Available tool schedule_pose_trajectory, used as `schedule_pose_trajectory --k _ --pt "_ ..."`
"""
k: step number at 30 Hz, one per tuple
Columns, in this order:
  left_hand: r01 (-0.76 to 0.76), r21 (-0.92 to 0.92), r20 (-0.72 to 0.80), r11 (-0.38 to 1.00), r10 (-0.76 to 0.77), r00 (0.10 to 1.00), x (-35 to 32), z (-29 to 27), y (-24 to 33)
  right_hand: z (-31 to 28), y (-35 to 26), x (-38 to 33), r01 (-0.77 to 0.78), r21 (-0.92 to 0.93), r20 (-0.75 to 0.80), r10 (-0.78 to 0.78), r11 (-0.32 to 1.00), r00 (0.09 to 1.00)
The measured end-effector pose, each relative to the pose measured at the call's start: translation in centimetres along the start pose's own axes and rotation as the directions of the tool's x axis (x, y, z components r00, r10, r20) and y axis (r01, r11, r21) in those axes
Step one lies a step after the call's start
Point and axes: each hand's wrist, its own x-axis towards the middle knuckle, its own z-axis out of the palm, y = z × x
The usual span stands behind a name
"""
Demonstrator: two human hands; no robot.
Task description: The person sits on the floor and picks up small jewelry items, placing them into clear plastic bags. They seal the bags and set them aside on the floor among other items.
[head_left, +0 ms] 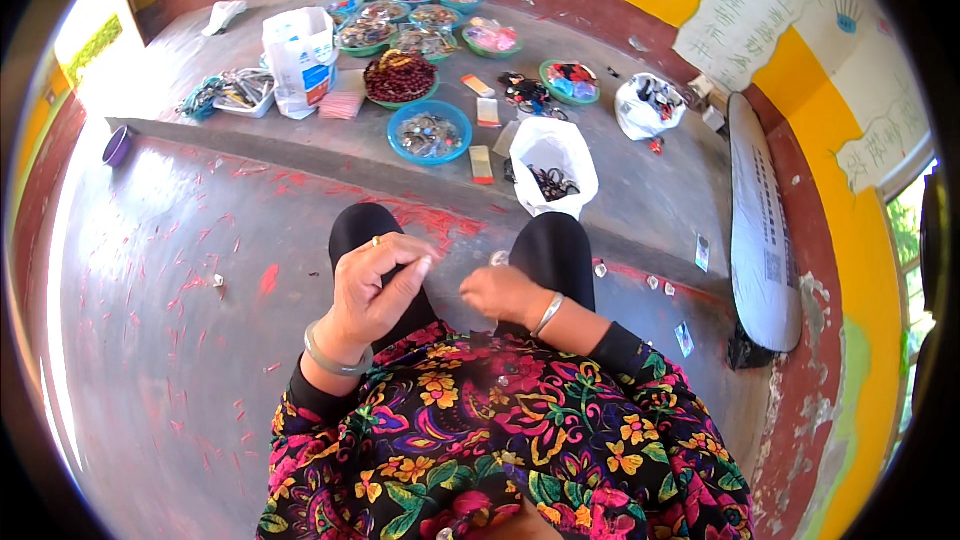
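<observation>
Evidently mid-work, pressing fingers of left hand (pixel 370 290) against thumb, perhaps emptily, curling those of right hand (pixel 505 295), leaving black pieces (pixel 553 183) in white bag (pixel 568 145).

The left hand (pixel 370 290) wears a gold ring (pixel 376 240) and, behind its fingers (pixel 403 247), a pale bangle (pixel 338 369); the right hand (pixel 503 293), a silver bracelet (pixel 547 314). Farther back come black cuffs (pixel 618 350) and flowered sleeves (pixel 690 420).

Grey raised platform (pixel 650 190), blue basin (pixel 430 158), open white bag (pixel 550 146), green basins (pixel 436 92)
</observation>
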Motion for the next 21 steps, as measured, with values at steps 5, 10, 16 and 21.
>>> schedule_pose_trajectory --k 5,10,16,21 --pt "0.186 0.209 -0.124 0.960 -0.162 0.979 -3.0 -1.4 -4.5 -6.8 1.6 3.4 0.021 -0.012 -0.484 -0.025 1.000 0.875" --pt "0.110 0.576 -0.050 0.810 -0.099 0.994 -4.5 -2.3 -8.0 -5.3 13.0 6.8 -0.326 0.302 -0.422 0.432 0.896 0.797" --pt "0.148 0.743 0.032 0.652 -0.255 0.966 -6.8 -2.6 -10.9 2.9 25.2 11.9 -0.488 0.760 -0.031 0.774 0.429 0.633" --pt "0.214 0.731 -0.038 0.648 -0.274 0.961 -7.1 -4.4 -11.8 5.6 28.2 17.9 -0.680 0.354 -0.335 0.766 0.642 0.548"
